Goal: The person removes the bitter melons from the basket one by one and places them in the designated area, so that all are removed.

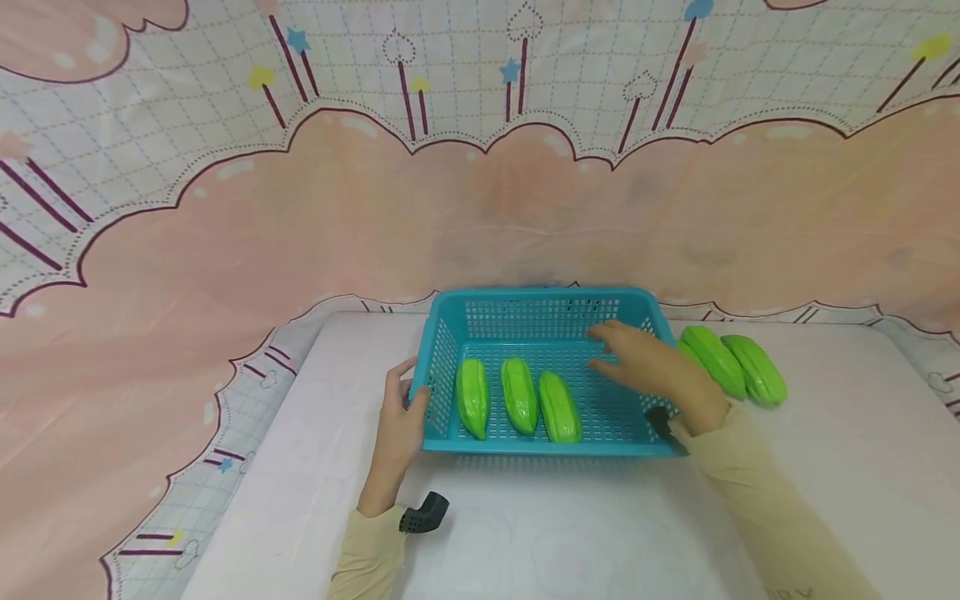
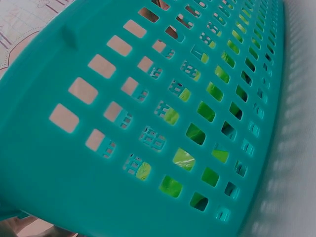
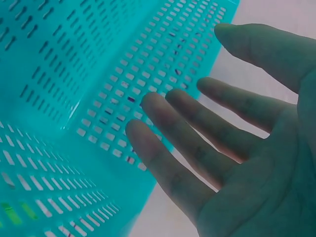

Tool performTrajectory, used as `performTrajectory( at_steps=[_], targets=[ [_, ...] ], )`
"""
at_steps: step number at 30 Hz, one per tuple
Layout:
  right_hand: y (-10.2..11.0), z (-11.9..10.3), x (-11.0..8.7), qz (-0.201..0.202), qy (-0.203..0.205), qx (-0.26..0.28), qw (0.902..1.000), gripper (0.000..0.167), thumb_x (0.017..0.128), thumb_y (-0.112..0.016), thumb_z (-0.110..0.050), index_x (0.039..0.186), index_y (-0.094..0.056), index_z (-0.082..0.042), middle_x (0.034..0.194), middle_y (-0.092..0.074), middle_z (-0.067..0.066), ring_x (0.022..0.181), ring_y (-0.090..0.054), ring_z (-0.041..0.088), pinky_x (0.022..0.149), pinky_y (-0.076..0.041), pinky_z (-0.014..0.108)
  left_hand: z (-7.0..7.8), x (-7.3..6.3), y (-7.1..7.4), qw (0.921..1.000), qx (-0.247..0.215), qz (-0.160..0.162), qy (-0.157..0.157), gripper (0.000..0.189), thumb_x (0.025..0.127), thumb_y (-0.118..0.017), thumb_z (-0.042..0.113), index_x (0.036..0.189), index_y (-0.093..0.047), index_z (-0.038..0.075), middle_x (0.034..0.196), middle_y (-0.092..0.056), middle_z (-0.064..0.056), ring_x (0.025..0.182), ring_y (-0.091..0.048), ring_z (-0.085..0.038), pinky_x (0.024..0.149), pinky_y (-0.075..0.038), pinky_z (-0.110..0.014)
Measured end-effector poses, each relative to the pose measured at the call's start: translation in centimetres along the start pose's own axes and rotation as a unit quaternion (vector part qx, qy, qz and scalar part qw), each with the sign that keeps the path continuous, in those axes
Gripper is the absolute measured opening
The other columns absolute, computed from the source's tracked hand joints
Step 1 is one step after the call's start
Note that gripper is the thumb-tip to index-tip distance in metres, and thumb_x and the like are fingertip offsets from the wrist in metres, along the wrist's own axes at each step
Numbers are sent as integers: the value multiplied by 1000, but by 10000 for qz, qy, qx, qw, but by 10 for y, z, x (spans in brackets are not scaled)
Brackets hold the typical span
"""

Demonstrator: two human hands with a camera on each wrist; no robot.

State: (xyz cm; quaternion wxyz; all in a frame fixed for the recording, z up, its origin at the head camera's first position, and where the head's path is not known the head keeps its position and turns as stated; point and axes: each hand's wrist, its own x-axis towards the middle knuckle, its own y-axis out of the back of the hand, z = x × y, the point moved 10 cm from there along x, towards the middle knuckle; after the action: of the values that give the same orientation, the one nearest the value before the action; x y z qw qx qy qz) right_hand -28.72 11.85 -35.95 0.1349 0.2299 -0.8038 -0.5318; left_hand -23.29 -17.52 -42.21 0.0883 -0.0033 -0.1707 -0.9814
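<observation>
A blue plastic basket (image 1: 525,448) with perforated walls stands on the table. Three bright green, long ridged gourd-like pieces lie in it: a left one (image 1: 472,398), a middle one (image 1: 519,396) and a right one (image 1: 559,408). At the basket's left wall, my left hand (image 1: 399,425) grips the rim; only a bit of that hand (image 2: 34,228) shows in the left wrist view. Over the basket's right part is my right hand (image 1: 637,360), its fingers extended and spread. The right wrist view shows this hand (image 3: 237,133) holding nothing, beside the basket wall (image 3: 143,64).
Right of the basket, more green pieces (image 1: 753,369) lie side by side on the white table (image 1: 840,467), one partly hidden by the basket and my right arm. Behind the table hangs a pink and white patterned cloth (image 1: 450,208).
</observation>
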Motion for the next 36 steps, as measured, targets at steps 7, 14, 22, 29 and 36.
performTrajectory(
  at_steps=[7,14,22,29,36],
  targets=[
    [-10,-2,9,-228,35,144,9996,50,98,-62,-22,137,-51,7,136,-55,26,115,-61,38,96,-49,51,1,0,0,10000,15,11,-24,49,104,-42,15,151,-31,13,131,-58,-22,109,-62,-34,89,-50,-48],
    [-20,-4,15,-419,164,343,9984,48,98,-61,-21,136,-51,7,134,-57,25,117,-60,40,96,-50,50,1,1,-1,10000,23,2,-14,49,104,-42,15,151,-31,14,131,-58,-21,108,-62,-33,89,-50,-46],
    [-28,-7,19,-578,221,516,9968,46,98,-61,-19,134,-52,8,131,-59,25,113,-62,40,95,-50,49,-1,1,-1,10000,12,-6,-3,49,104,-42,17,151,-31,14,130,-59,-21,108,-62,-32,88,-50,-45],
    [-38,-8,24,-883,173,672,9937,48,98,-62,-19,136,-50,9,130,-58,27,111,-63,39,94,-51,48,-1,1,-2,10000,19,-17,-6,49,104,-42,17,152,-31,14,131,-59,-21,109,-62,-32,89,-49,-45],
    [-43,-10,27,-1023,97,693,9923,51,98,-62,-22,138,-48,7,131,-59,26,111,-63,36,93,-52,46,-3,1,-1,10000,52,-34,38,49,104,-42,17,152,-30,14,132,-58,-21,109,-61,-32,88,-49,-44]
  ],
)
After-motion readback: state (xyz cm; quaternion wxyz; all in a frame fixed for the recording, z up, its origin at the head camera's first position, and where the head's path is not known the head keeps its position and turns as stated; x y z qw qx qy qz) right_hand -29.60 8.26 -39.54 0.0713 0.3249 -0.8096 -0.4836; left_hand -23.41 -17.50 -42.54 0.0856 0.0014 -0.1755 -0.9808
